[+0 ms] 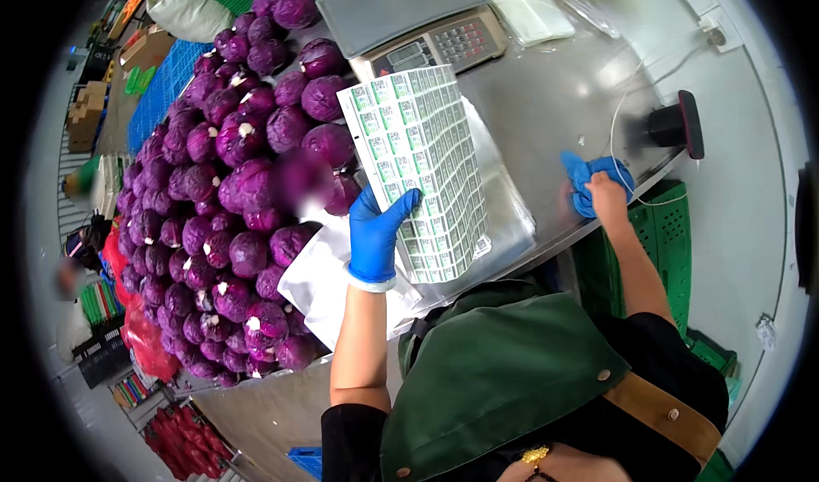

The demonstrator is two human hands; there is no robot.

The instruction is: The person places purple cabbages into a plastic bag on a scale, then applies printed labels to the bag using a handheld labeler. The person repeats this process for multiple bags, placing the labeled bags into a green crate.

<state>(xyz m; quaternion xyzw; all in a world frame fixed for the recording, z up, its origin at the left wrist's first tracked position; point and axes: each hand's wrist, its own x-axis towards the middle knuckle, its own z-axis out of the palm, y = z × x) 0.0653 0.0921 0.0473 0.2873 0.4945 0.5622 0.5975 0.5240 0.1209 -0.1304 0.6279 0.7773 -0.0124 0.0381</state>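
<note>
My left hand [380, 235], in a blue glove with a pale cuff, grips a large sheet of stickers [422, 166]. Its thumb lies over the printed face, where rows of small green and white labels show. The sheet is held tilted above the steel table [546, 98] and bows slightly. Over on the right, my bare right hand [607, 196] is closed on a crumpled blue cloth [582, 179] near the table's edge. Clear plastic bags [508, 209] lie partly hidden behind the sheet. White paper [328, 273] lies under my left wrist.
A big heap of red cabbages [247, 252] covers the table's left side. Beyond the sheet stands a weighing scale [465, 38], with a stack of bags [529, 8] beside it. A black scanner-like device [674, 128] with a white cable stands at right, above a green crate [670, 252].
</note>
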